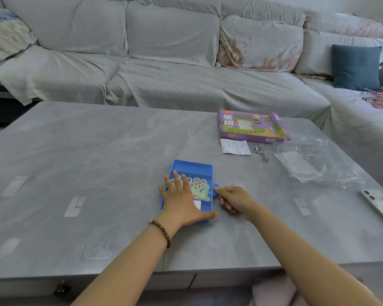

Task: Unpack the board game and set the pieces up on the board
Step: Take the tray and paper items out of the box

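Right now I see the blue case [192,167] lying near the middle of the grey table [97,151], just in front of the person. The left hand [181,199] lies flat on top of it, fingers straight and spread, palm pressing on the clear lid and holding nothing. The right hand [232,199] sits just beside the case's right edge with its fingers curled, and thumb and forefinger pinch the small blue tab [216,186] that sticks out from that side. Through the lid I can make out round pale game pieces [198,186] with red and green characters, packed together inside. A bead bracelet [161,231] circles the left wrist. Farther back on the right lies the purple game box [252,125], with a paper slip [234,146] and a bent metal wire puzzle [262,152] just in front of it. A clear plastic bag [316,164] lies to their right, and a phone [380,206] rests near the table's right edge. Behind the table stands a grey sofa [164,62].
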Action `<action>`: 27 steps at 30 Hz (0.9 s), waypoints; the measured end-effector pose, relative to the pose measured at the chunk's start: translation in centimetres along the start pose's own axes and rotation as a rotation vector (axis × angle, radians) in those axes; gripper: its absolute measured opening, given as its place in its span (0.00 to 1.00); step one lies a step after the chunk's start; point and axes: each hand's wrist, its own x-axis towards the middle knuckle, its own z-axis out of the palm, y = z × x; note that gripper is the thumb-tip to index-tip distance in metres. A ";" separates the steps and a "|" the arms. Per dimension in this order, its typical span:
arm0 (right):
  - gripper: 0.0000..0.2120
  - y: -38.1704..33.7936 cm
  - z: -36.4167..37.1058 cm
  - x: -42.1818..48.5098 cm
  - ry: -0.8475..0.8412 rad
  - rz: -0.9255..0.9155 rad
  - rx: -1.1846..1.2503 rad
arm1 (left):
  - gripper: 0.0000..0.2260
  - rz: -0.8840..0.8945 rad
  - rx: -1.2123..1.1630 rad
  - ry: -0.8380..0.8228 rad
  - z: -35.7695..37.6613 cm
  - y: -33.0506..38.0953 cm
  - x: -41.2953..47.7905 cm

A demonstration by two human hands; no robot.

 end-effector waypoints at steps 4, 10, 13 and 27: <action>0.14 0.2 0.2 -0.4 0.025 -0.024 0.039 | 0.54 0.036 -0.176 0.015 -1.3 -0.3 -0.2; 0.07 0.6 1.1 0.0 0.175 -0.104 0.128 | 0.48 0.171 -1.037 0.022 -5.3 -3.3 -1.8; 0.15 0.8 1.9 -0.1 0.227 -0.287 0.037 | 0.38 0.135 -1.267 0.146 -6.0 -5.4 -2.6; 0.09 -0.8 3.4 -2.2 0.065 -0.494 -0.241 | 0.26 -0.319 -0.862 0.496 -2.4 -12.2 -2.6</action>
